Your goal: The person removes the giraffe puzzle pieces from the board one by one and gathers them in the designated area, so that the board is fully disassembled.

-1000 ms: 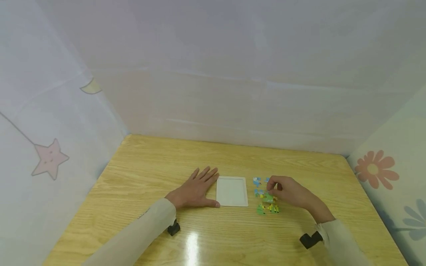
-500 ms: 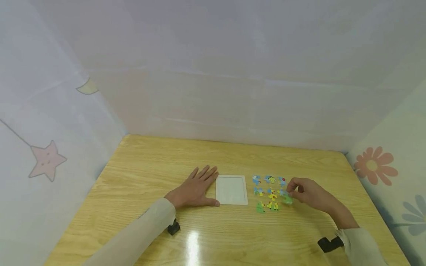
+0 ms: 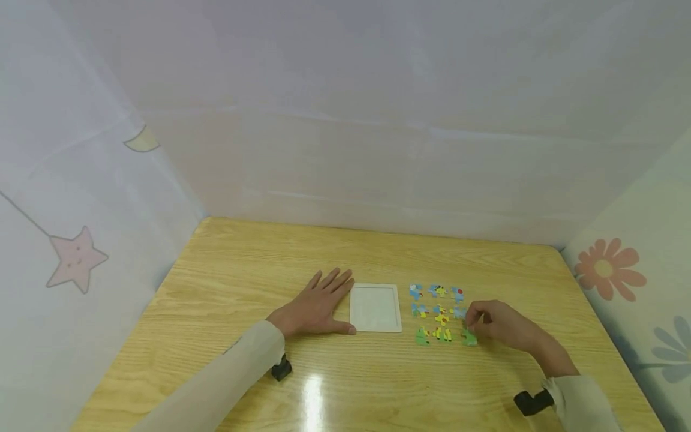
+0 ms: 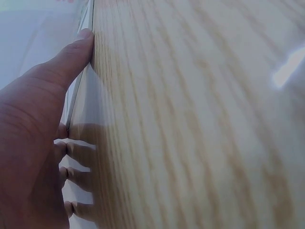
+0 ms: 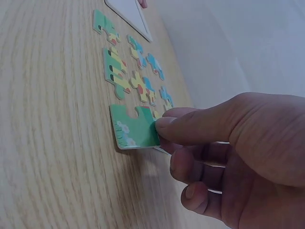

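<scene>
My right hand [image 3: 499,324] pinches a green corner jigsaw piece [image 5: 136,128] between thumb and fingers at the lower right of the loose pieces. White flowers are printed on it. In the right wrist view one corner of the piece is close over the tabletop. My left hand [image 3: 315,306] lies flat with spread fingers at the left side of a white square puzzle frame [image 3: 399,309]; its thumb [image 4: 86,36] and fingertips are right at the frame's edge. Other jigsaw pieces, such as a yellow and green one [image 3: 443,335], lie in rows between the frame and my right hand.
The pieces rest on a wooden table [image 3: 259,252] with light glare near its front. Pale fabric walls [image 3: 345,120] enclose the table at the back and both sides. A black wrist camera [image 3: 531,403] hangs beneath the right sleeve.
My right hand has carried the green piece rightward from over the other pieces, then nearer to me, to the end of the front row. My left hand and the frame stay put.
</scene>
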{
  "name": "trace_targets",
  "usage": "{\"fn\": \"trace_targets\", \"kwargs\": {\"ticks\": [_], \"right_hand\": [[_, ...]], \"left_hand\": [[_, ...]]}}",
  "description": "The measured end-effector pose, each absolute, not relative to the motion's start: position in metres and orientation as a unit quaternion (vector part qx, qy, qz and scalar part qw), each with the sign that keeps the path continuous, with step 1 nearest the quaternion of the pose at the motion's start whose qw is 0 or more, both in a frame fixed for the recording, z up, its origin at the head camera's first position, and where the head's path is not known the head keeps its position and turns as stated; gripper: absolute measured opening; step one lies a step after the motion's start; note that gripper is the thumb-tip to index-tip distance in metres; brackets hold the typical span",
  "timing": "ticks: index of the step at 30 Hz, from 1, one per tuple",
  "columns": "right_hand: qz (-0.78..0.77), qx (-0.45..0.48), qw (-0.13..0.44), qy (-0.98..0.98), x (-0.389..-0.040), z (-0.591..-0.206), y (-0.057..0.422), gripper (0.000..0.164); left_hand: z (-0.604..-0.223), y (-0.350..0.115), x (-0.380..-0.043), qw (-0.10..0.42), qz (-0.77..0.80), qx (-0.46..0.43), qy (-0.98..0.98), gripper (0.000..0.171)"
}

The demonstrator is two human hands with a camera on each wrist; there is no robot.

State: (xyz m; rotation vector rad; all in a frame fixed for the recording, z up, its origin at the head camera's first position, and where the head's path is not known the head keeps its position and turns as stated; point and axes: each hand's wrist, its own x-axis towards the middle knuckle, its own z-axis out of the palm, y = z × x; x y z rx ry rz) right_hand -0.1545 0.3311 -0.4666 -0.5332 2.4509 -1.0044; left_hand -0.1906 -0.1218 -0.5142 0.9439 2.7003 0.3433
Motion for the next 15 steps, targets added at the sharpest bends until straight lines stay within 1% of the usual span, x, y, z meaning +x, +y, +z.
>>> {"fn": "trace_targets", "kwargs": {"ticks": [6, 11, 15], "right_hand": [[-0.358, -0.180, 0.198, 0.895, -0.1524, -0.4677, 0.3304, 0.008], [-0.353, -0.169, 0.203, 0.898, -0.1518, -0.4682, 0.3300, 0.010], [-0.352, -0.168, 0.196, 0.900, -0.1523, -0.4691, 0.3283, 0.010]], "left_hand": [[-0.5152, -0.1217, -0.1904, 0.128, 0.122, 0.327, 0.928, 0.112], [-0.5149, -0.1216, -0.1902, 0.131, 0.114, 0.326, 0.929, 0.112], [-0.5133, -0.1213, -0.1911, 0.129, 0.109, 0.325, 0.931, 0.112]]}}
